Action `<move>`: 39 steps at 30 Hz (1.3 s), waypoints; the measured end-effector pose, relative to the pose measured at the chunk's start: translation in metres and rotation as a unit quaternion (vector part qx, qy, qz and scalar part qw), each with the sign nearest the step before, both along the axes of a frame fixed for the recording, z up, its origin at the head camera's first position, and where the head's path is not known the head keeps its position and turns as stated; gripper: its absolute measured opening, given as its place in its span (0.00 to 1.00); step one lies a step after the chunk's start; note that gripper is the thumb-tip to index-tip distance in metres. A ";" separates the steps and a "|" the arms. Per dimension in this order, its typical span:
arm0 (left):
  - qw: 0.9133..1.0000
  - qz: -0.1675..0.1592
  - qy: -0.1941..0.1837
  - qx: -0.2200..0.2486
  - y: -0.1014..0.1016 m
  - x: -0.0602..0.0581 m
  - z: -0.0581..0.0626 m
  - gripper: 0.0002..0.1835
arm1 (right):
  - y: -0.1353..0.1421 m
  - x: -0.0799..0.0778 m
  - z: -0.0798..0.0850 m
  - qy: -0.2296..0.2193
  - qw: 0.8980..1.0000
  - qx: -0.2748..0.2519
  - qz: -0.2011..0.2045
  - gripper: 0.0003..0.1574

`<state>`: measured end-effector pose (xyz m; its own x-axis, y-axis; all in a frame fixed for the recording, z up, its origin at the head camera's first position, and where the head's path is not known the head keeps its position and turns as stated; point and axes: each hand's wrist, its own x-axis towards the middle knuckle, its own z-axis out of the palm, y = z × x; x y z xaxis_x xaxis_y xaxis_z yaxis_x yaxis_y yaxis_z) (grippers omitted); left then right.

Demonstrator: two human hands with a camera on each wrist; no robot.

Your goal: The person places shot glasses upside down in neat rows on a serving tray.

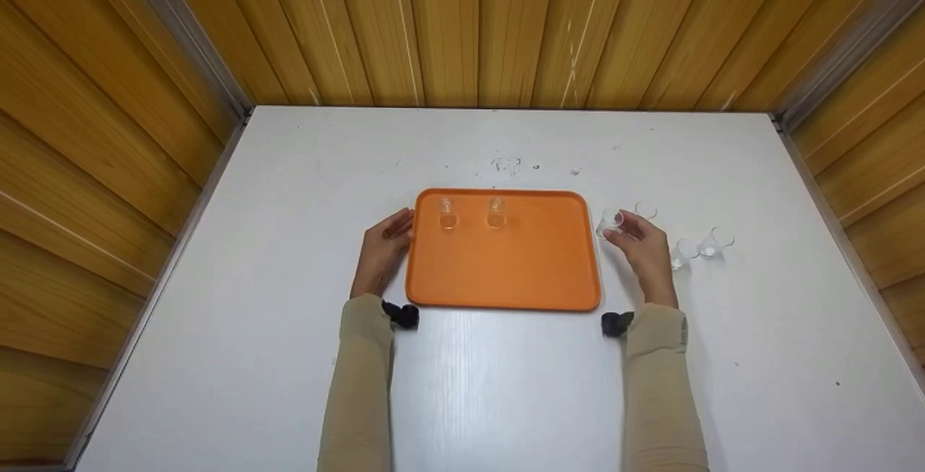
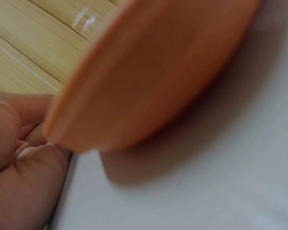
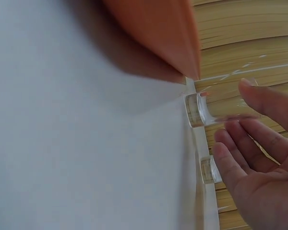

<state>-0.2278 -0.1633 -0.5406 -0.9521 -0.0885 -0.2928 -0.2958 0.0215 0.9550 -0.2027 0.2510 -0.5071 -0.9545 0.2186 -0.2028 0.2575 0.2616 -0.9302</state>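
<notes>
An orange tray [image 1: 506, 269] lies on the white table with two clear shot glasses standing near its far edge, a left one [image 1: 448, 215] and a right one [image 1: 496, 215]. My left hand [image 1: 384, 248] is at the tray's left side, thumb and curled fingers holding the rim, as the left wrist view shows. Just off the right rim, my right hand [image 1: 643, 248] pinches another clear shot glass [image 3: 221, 105] between thumb and fingers. In the right wrist view its thick base points away from the palm.
Right of my right hand stand several more clear glasses: one behind the fingers [image 1: 645, 209], one beside the wrist [image 1: 686, 249] and one farther right [image 1: 717, 239]. Corrugated wood-look walls [image 1: 477, 31] bound the white table [image 1: 289, 204] at the back and both sides.
</notes>
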 end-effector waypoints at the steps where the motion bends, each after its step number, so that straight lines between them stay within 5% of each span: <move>1: 1.000 0.000 0.001 0.001 0.000 0.000 0.000 0.26 | 0.000 0.000 -0.001 -0.004 1.000 0.002 0.002 0.38; 15: 1.000 -0.001 0.006 0.005 0.000 0.000 -0.001 0.26 | 0.002 -0.007 -0.007 -0.017 0.995 0.088 0.034 0.29; 39: 1.000 0.004 -0.008 -0.008 0.001 -0.001 -0.001 0.27 | 0.003 -0.009 -0.011 -0.021 0.992 0.113 0.058 0.26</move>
